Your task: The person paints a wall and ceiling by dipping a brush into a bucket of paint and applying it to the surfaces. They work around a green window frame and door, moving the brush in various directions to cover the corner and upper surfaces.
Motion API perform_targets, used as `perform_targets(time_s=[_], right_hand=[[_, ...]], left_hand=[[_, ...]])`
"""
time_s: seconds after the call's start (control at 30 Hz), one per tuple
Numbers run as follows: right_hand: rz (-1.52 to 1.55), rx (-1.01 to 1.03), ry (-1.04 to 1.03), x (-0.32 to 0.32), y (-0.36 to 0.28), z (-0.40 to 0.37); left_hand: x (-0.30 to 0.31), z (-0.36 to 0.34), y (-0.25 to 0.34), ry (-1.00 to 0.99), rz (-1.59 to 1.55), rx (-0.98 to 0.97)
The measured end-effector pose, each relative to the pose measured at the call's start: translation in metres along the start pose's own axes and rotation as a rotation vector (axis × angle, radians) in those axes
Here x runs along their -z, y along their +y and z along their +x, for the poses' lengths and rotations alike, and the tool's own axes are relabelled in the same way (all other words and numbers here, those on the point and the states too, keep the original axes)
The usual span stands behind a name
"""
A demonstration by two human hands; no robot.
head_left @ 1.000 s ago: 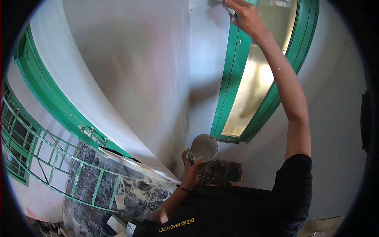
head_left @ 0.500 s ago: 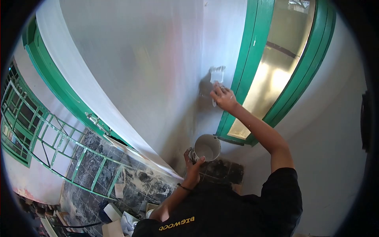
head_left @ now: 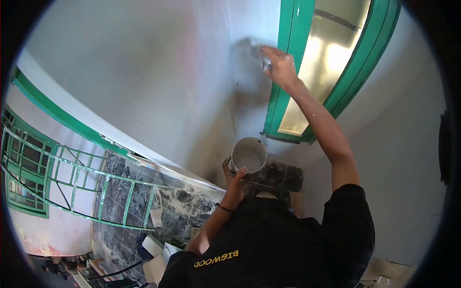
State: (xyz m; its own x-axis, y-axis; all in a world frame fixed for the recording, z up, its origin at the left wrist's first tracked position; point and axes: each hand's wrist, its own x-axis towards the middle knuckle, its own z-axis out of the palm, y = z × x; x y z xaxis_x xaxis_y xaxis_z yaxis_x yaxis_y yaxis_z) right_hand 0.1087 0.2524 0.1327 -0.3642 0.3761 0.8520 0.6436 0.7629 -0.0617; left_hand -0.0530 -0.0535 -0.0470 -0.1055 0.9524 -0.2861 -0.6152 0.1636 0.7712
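Where the brush meets the wall: the brush (head_left: pixel 264 61) is pressed to the pale wall (head_left: pixel 168 86) just beside the green window frame (head_left: pixel 288 72); its bristles are blurred, so I cannot tell how they lie.
Right hand: the right hand (head_left: pixel 281 67) is clenched round the brush handle, with the arm stretched up.
Left hand: the left hand (head_left: pixel 236 178) grasps the pot (head_left: pixel 248 154) by its side, thumb hooked at the rim; the pot is low, near the chest, mouth open and white inside.
Doing it well: this probably calls for short, light strokes running along the frame, with the brush edge-on and not overloaded, so no white strays onto the green. The pot should be kept level.
Edges: the frame's inner edge is the tight line. The glass pane (head_left: pixel 326 57) lies just beyond it, and dark tiles (head_left: pixel 283 177) sit under the window.
Room: the wall runs wide to the left of the brush. The green grille (head_left: pixel 72 177) and tiled floor (head_left: pixel 182 206) are well apart from both hands.
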Motion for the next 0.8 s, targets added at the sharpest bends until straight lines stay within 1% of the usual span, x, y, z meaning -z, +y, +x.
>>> perform_targets(time_s=[0.03,0.1,0.2,0.27,0.33,0.4,0.47,0.57,0.67,0.73,0.8], right_hand=[[-0.030,0.085,0.058,0.008,-0.007,0.011],[-0.091,0.256,0.175,0.016,-0.013,0.023],[-0.089,0.300,0.235,-0.025,0.005,-0.002],[-0.014,0.245,0.180,-0.068,0.016,-0.045],[-0.047,0.252,0.074,-0.104,0.018,-0.098],[-0.042,0.254,0.017,-0.134,0.019,-0.148],[-0.055,0.256,0.001,-0.161,0.023,-0.190],[-0.054,0.215,-0.146,-0.180,0.016,-0.236],[0.069,0.121,-0.279,-0.197,0.009,-0.269],[0.109,0.053,-0.367,-0.205,0.003,-0.280],[0.144,-0.032,-0.463,-0.200,0.000,-0.275]], left_hand=[[0.004,0.001,-0.002,-0.001,0.045,0.017],[0.017,0.006,-0.012,-0.027,-0.003,0.026],[0.031,0.006,-0.020,-0.082,-0.046,0.012],[0.039,0.002,-0.024,-0.110,-0.060,-0.003],[0.046,-0.003,-0.029,-0.121,-0.069,-0.010],[0.047,-0.011,-0.018,-0.141,-0.049,0.070],[0.055,-0.013,-0.021,-0.153,-0.036,0.087],[0.065,-0.015,-0.034,-0.150,-0.034,0.056],[0.065,-0.022,-0.033,-0.140,-0.042,0.078],[0.066,-0.022,-0.031,-0.138,-0.046,0.083],[0.055,-0.023,-0.022,-0.131,-0.049,0.038]])
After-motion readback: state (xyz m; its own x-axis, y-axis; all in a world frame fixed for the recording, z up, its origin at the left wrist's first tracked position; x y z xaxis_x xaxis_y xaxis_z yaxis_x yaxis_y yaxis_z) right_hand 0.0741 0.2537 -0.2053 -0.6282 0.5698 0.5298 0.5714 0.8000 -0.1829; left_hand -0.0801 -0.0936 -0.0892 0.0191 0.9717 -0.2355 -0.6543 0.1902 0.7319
